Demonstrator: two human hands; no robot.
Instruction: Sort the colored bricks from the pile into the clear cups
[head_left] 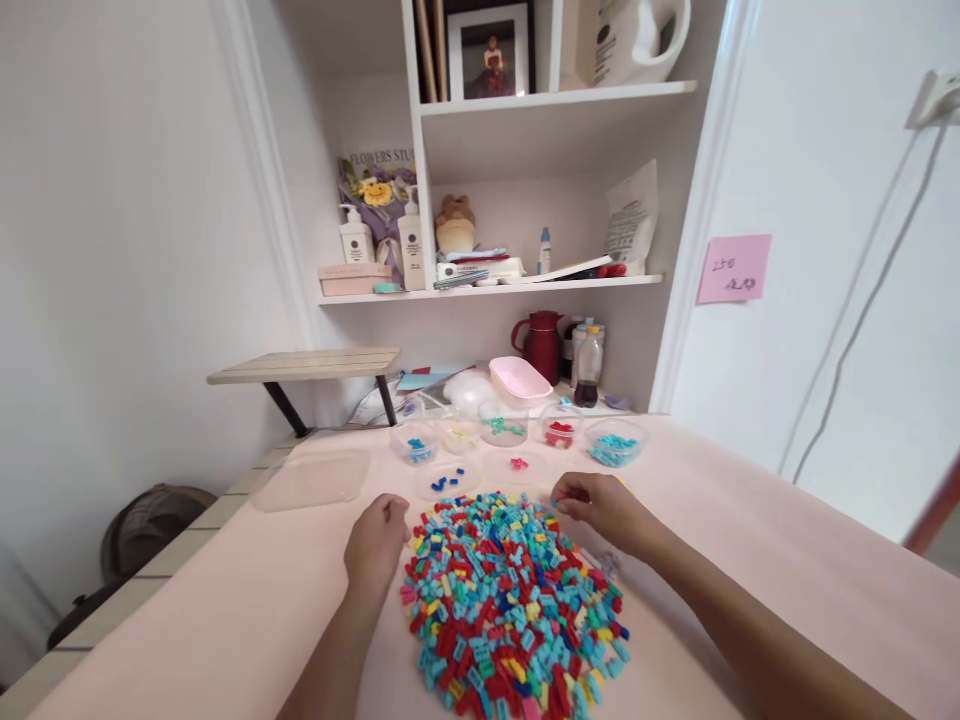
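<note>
A large heap of small toy bricks (pixel 510 610) in red, light blue, green, yellow and dark blue is spread over the pink tabletop. My left hand (pixel 379 540) rests at the heap's left edge with its fingers curled in; whatever they hold, if anything, is hidden. Over the heap's upper right edge, my right hand (pixel 596 505) pinches thumb and fingers together, with a small teal brick just showing at the tips. Behind the heap, one clear lid (pixel 427 490) carries a few dark blue bricks and another lid (pixel 536 470) a few pink ones.
Clear tubs of sorted bricks line the back: blue (pixel 416 450), pale yellow (pixel 459 440), green (pixel 502 430), red (pixel 559 435) and teal (pixel 615 450). A clear tray (pixel 315 478) lies left. Behind stand a pink basin (pixel 520 378), a red jug (pixel 543 348) and a bottle (pixel 590 368).
</note>
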